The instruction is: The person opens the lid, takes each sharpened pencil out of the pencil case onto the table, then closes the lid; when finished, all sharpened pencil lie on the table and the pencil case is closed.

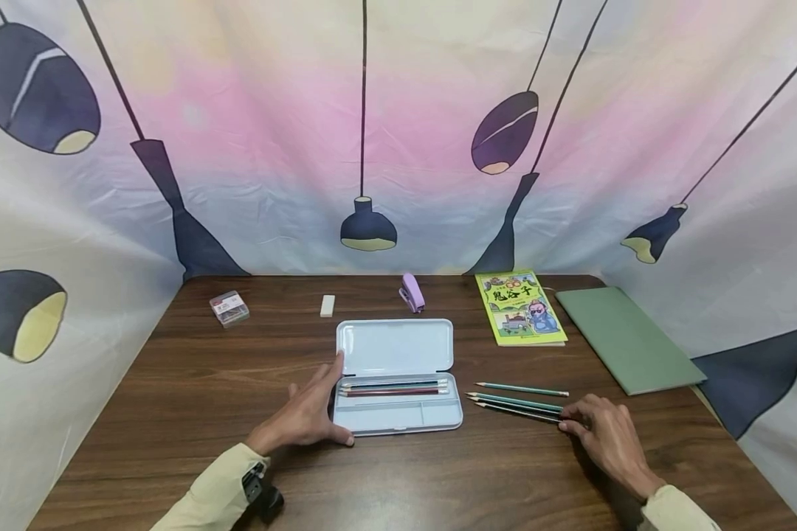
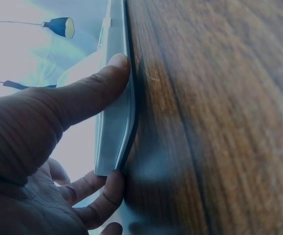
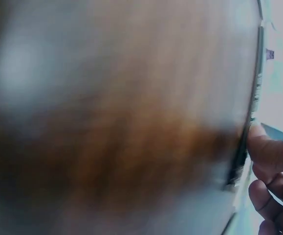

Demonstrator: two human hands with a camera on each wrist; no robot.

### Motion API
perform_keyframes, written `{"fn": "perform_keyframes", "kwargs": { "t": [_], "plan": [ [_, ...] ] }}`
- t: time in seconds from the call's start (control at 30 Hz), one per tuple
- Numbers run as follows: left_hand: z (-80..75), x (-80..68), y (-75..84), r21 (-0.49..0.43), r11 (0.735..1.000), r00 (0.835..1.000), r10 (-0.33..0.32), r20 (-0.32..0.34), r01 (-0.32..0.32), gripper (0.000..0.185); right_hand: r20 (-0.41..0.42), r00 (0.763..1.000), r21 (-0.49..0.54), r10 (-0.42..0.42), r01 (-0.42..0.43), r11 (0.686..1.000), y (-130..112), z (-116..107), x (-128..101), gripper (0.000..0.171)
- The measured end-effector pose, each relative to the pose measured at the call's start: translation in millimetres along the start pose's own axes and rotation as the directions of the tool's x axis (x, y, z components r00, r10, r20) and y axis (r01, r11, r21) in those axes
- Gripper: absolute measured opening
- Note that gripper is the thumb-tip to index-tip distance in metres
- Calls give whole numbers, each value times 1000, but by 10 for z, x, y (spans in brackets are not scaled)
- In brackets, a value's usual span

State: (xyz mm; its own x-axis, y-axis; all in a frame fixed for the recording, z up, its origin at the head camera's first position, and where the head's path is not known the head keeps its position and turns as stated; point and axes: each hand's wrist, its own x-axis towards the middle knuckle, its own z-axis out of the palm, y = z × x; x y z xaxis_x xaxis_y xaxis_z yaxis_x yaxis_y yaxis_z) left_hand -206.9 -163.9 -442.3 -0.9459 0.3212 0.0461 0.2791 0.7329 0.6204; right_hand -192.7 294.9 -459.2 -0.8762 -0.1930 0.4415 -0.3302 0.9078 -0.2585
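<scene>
An open light-blue pencil case (image 1: 398,429) lies on the table, its lid tipped back and several pencils (image 1: 395,391) in its rear compartment. The left hand (image 1: 312,409) holds the case's left end. In the left wrist view its thumb (image 2: 95,93) presses the front wall, while other fingertips touch the corner. To the right of the case, the right hand (image 1: 604,435) pinches the blunt end of a dark pencil (image 1: 518,412). Beside that pencil lie green pencils (image 1: 523,389). In the right wrist view the thumb (image 3: 266,147) touches the dark pencil (image 3: 249,117).
Along the back of the brown table (image 1: 192,398) lie a small clear box (image 1: 229,308), a white eraser (image 1: 328,306), a purple stapler (image 1: 412,293) and a yellow book (image 1: 521,310). A green notebook (image 1: 627,339) lies at the right edge. Behind hangs a printed curtain (image 1: 272,147).
</scene>
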Motion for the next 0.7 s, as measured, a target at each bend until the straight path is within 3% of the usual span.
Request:
{"fn": "perform_keyframes", "kwargs": {
  "t": [0.3,0.5,0.7],
  "plan": [
    [2,-34,10,1,999,999,-36,14,36,130,-85,988,71,-132,138,988,-276,-76,404,15],
    [21,-62,-2,18,999,999,-34,-3,34,130,-130,962,141,-239,257,956,-604,15,733,18],
    [8,-52,22,12,1000,1000,-11,-17,12,129,-46,918,199,-395,396,897,-969,227,927,22]
  ]
}}
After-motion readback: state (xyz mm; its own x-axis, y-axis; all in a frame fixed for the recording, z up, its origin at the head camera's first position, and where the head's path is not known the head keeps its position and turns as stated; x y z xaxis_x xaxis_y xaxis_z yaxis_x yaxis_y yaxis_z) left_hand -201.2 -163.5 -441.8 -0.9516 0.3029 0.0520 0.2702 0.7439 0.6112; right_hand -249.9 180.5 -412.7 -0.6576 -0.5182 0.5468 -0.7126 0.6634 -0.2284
